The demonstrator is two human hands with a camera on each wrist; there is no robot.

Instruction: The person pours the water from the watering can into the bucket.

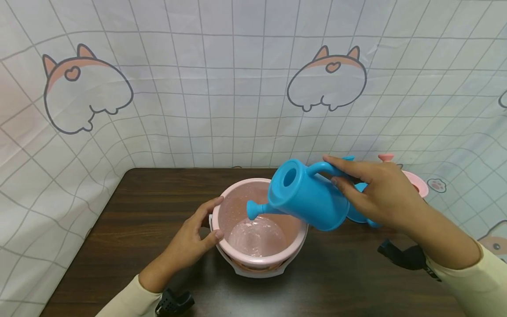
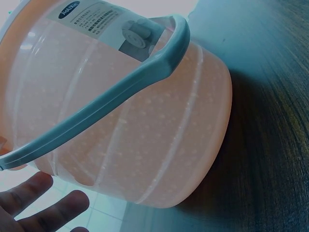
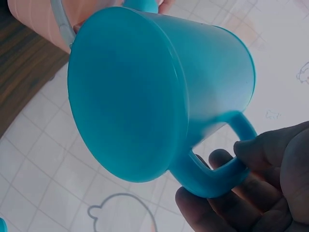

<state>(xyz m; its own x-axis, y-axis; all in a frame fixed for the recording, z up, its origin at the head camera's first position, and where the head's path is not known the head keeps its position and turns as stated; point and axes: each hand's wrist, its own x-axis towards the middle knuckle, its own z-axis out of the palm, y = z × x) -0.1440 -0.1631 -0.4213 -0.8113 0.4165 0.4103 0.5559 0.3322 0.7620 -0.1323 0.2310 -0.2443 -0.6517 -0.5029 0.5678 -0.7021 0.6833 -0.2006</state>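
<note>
My right hand (image 1: 382,189) grips the looped handle of a blue watering can (image 1: 309,198), fingers and thumb curled round it. The can tilts left, its spout over the mouth of a pink bucket (image 1: 261,259). Clear, rippled water (image 1: 257,237) lies at the bottom; I cannot make out a stream from the spout. My left hand (image 1: 188,240) rests against the bucket's left rim with spread thumb and fingers. In the left wrist view, the bucket's grey-looking handle (image 2: 101,111) hangs across its side, and some fingers (image 2: 63,212) stand apart from the wall.
Behind my right hand, a second blue item (image 1: 356,213) and a pink item (image 1: 417,182) stand at the right, partly hidden. The dark wooden table (image 1: 146,211) meets a white grid-patterned cloth (image 1: 214,110) at the back and left.
</note>
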